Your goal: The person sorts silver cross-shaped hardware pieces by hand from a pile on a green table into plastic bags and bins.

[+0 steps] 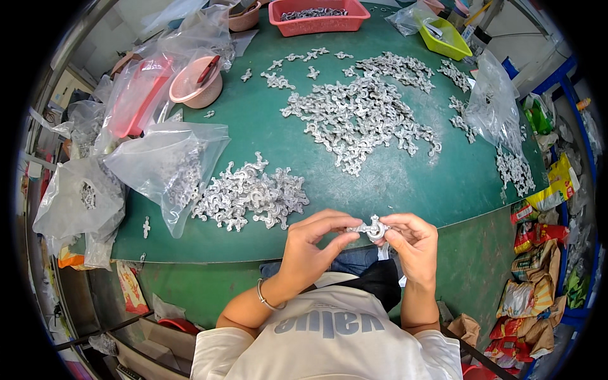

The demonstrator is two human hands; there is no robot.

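Between my two hands, at the table's near edge, is a small silver metal casting (373, 229) with a round ring in its middle and knobbed arms. My left hand (320, 244) pinches its left arm between thumb and fingertips. On the other side my right hand (410, 244) grips the ring's right edge with thumb and forefinger. A heap of like castings (250, 195) lies just left of my left hand. Farther off, a larger spread of them (364, 117) covers the middle of the green table (253, 133).
Clear plastic bags (171, 164) with castings lie at the left, by a pink bowl (197, 83). A red tray (316, 20) and a yellow-green basket (445, 39) stand at the back. Another bag (497, 104) lies right. Colourful packets (532, 285) line the right side.
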